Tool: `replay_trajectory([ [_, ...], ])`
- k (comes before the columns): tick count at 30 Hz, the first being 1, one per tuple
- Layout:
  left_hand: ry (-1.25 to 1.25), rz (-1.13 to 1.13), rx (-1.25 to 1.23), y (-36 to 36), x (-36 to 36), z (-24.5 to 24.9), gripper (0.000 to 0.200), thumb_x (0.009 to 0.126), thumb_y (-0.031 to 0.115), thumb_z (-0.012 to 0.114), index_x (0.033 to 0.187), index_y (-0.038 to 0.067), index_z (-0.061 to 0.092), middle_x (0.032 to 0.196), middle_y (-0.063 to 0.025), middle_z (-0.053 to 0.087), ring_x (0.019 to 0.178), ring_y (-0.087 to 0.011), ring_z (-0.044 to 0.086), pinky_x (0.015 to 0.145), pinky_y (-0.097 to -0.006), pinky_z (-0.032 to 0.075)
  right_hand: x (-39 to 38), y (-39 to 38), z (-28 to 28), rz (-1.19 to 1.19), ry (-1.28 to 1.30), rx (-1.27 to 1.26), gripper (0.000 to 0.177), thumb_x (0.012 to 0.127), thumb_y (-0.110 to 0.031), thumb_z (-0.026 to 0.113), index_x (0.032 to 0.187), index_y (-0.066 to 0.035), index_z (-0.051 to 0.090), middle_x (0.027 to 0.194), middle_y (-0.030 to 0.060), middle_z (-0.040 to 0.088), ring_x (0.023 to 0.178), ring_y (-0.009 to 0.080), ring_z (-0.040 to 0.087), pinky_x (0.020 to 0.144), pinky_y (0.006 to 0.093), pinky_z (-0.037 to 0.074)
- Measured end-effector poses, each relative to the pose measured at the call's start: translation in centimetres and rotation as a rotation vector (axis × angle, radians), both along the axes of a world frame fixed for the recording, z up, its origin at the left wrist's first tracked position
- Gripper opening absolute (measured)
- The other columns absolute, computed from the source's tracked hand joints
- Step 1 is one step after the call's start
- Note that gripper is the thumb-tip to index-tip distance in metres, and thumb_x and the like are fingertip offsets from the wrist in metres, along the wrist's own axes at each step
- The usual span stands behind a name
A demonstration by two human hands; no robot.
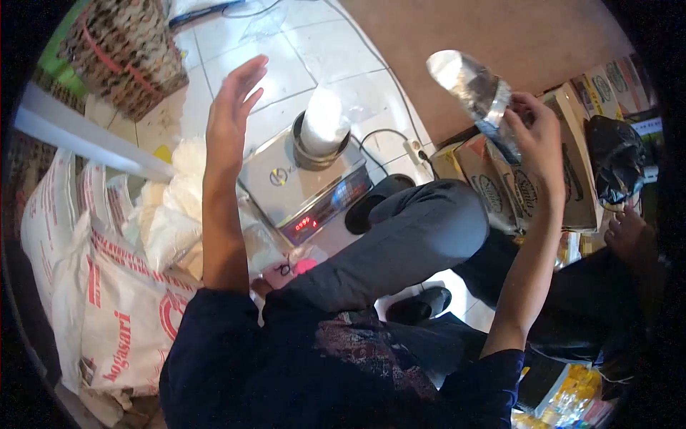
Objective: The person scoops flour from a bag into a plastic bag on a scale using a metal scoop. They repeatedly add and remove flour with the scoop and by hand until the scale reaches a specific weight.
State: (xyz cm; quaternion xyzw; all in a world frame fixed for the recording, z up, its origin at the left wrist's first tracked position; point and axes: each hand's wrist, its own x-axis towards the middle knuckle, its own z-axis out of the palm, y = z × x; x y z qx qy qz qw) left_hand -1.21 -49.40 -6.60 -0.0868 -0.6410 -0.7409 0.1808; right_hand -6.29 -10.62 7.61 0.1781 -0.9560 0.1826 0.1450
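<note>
My right hand (534, 136) is wrapped round a shiny metal scoop (468, 84), its wide end tilted up and to the left. My left hand (239, 89) is raised with nothing in it, fingers stretched, above and left of the digital scale (268, 175). On the scale's metal plate stands a dark round container (312, 159). A clear plastic bag with white contents (323, 125) sits upright inside it, bright with glare. Red digits glow on the scale's display. Neither hand touches the bag or the scale.
At left stand printed white sacks (136, 314) and an opened bag of white stuff (187, 182). Stacked egg trays (125, 53) are at upper left. Cardboard boxes (572, 164) line the right, beside a black plastic bag (616, 161) and another person's hand (630, 234). A power socket (414, 150) with cables lies on the floor.
</note>
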Motion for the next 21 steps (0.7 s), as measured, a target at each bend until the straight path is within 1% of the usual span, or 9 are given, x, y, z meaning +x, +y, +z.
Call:
replay_trajectory([
  [2, 0.105, 0.076, -0.296, 0.7, -0.4, 0.8, 0.052, 0.098, 0.033, 0.031, 0.134, -0.001, 0.045, 0.141, -0.0157, 0.043, 0.134, -0.0276, 0.036, 0.112, -0.04, 0.023, -0.8, -0.6, -0.5, 0.039, -0.005, -0.039, 0.027, 0.08, -0.013, 0.068, 0.102, 0.002, 0.065, 0.09, 0.0188, 0.068, 0.083, 0.0273, 0.066, 0.077, 0.0343, 0.049],
  [3, 0.092, 0.109, -0.349, 1.7, -0.2, 1.7, 0.047, 0.086, 0.016, 0.04, 0.131, 0.004, 0.05, 0.14, -0.0146, 0.044, 0.135, -0.0265, 0.035, 0.112, -0.0398, 0.021, -0.9, -1.4, -0.4, 0.026, -0.003, -0.029, 0.028, 0.079, -0.012, 0.069, 0.103, 0.002, 0.065, 0.093, 0.0195, 0.068, 0.086, 0.0299, 0.067, 0.079, 0.0362, 0.05],
  [4, 0.147, 0.116, -0.493, 2.1, -0.5, 2.0, 0.052, 0.074, 0.0, 0.049, 0.124, 0.008, 0.054, 0.141, -0.0164, 0.04, 0.136, -0.0319, 0.032, 0.112, -0.0427, 0.022, -1.4, -2.0, -0.4, 0.087, 0.01, 0.007, 0.027, 0.079, -0.011, 0.068, 0.102, 0.002, 0.065, 0.093, 0.02, 0.068, 0.087, 0.0312, 0.067, 0.079, 0.0373, 0.05],
  [6, 0.226, 0.16, -0.778, 4.1, -0.7, 3.2, 0.056, 0.07, -0.004, 0.049, 0.123, 0.009, 0.055, 0.147, -0.0172, 0.03, 0.138, -0.0379, 0.023, 0.113, -0.0467, 0.02, -1.4, -4.5, 0.2, 0.117, -0.018, 0.013, 0.026, 0.078, -0.011, 0.068, 0.1, 0.002, 0.066, 0.09, 0.0206, 0.068, 0.085, 0.0339, 0.066, 0.078, 0.0388, 0.05],
  [8, 0.262, 0.163, -0.893, 6.2, -1.0, 3.8, 0.059, 0.068, -0.006, 0.05, 0.124, 0.012, 0.056, 0.149, -0.0178, 0.025, 0.14, -0.0399, 0.015, 0.113, -0.0508, 0.017, -2.0, -6.3, 0.4, 0.165, 0.003, 0.105, 0.027, 0.074, -0.013, 0.07, 0.098, -0.001, 0.068, 0.086, 0.023, 0.066, 0.082, 0.0391, 0.064, 0.075, 0.043, 0.05],
  [12, 0.332, 0.152, -1.055, 8.9, -2.1, 3.1, 0.061, 0.066, -0.007, 0.053, 0.124, 0.014, 0.057, 0.151, -0.0198, 0.018, 0.14, -0.0459, 0.006, 0.112, -0.0573, 0.012, -2.8, -8.8, -0.5, 0.146, -0.019, 0.228, 0.028, 0.076, -0.015, 0.067, 0.102, -0.005, 0.069, 0.083, 0.0224, 0.066, 0.079, 0.0399, 0.064, 0.075, 0.0455, 0.05],
  [16, 0.252, 0.275, -1.236, 8.8, -2.5, 2.0, 0.052, 0.065, -0.008, 0.058, 0.112, 0.012, 0.066, 0.152, -0.0206, 0.017, 0.141, -0.045, 0.008, 0.112, -0.0573, 0.01, -2.8, -9.4, -1.0, 0.13, -0.043, 0.274, 0.028, 0.077, -0.015, 0.066, 0.104, -0.007, 0.069, 0.082, 0.022, 0.066, 0.079, 0.0393, 0.064, 0.076, 0.0458, 0.05],
  [17, 0.23, 0.301, -1.215, 8.5, -2.4, 2.1, 0.048, 0.064, -0.01, 0.058, 0.107, 0.011, 0.068, 0.151, -0.0204, 0.018, 0.14, -0.0447, 0.01, 0.112, -0.0569, 0.009, -2.7, -9.4, -0.7, 0.119, -0.05, 0.294, 0.028, 0.077, -0.014, 0.065, 0.104, -0.007, 0.069, 0.083, 0.022, 0.066, 0.08, 0.0394, 0.064, 0.076, 0.0459, 0.05],
  [21, 0.202, 0.273, -1.139, 7.1, -2.7, 2.2, 0.052, 0.064, -0.012, 0.055, 0.109, 0.013, 0.068, 0.151, -0.0198, 0.021, 0.141, -0.0431, 0.011, 0.113, -0.0553, 0.01, -3.0, -8.2, -0.8, 0.128, -0.034, 0.297, 0.027, 0.077, -0.014, 0.066, 0.102, -0.007, 0.07, 0.082, 0.022, 0.066, 0.079, 0.0396, 0.063, 0.075, 0.0461, 0.05],
])
